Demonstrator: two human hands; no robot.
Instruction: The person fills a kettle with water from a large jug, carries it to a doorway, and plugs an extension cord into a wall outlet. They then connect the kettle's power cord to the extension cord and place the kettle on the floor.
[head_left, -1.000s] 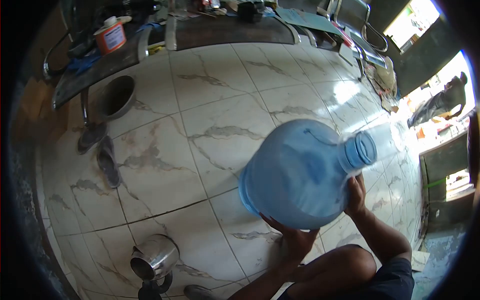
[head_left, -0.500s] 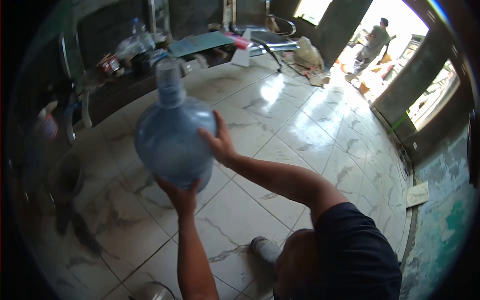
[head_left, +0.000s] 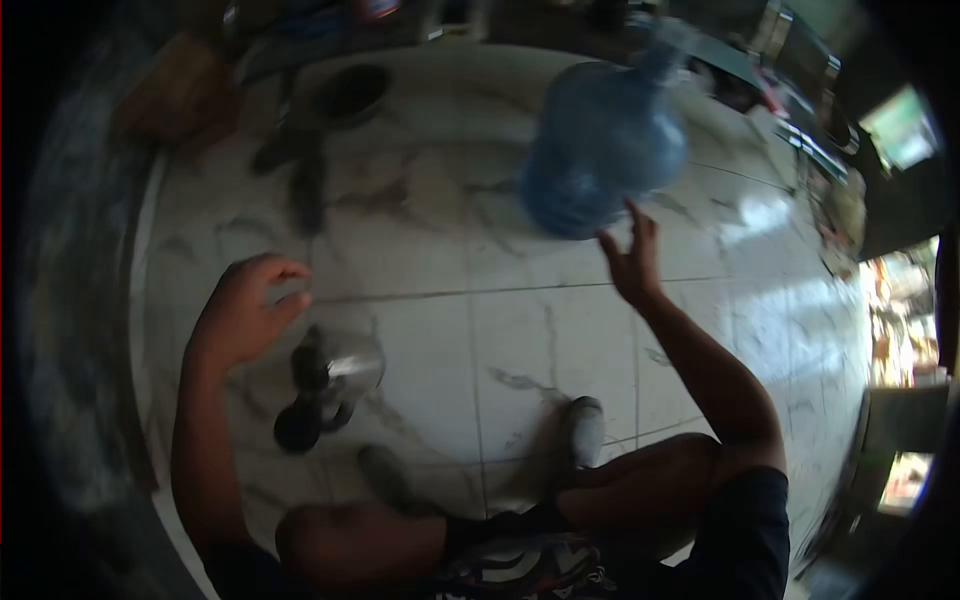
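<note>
A large blue plastic water jug (head_left: 605, 150) stands on the tiled floor, its neck leaning to the upper right in this view. Close by its base is my right hand (head_left: 635, 262), fingers apart, with nothing in its grasp. My left hand (head_left: 248, 308) hovers over the floor at the left, empty, its thumb and fingers spread in a loose curve. Just below and to the right of that hand lies a shiny metal pot-like vessel (head_left: 355, 362) with dark parts, blurred by motion.
A dark round basin (head_left: 350, 95) and a pair of dark slippers (head_left: 305, 185) are on the floor ahead. A brown box (head_left: 185, 95) stands by the left wall. Along the back runs a bench with clutter, including a flat greenish board (head_left: 722, 60). Bright openings show at right.
Both hands have let go of the jug, which now stands on the floor. My left hand has moved far left. The view has swung left and down.
</note>
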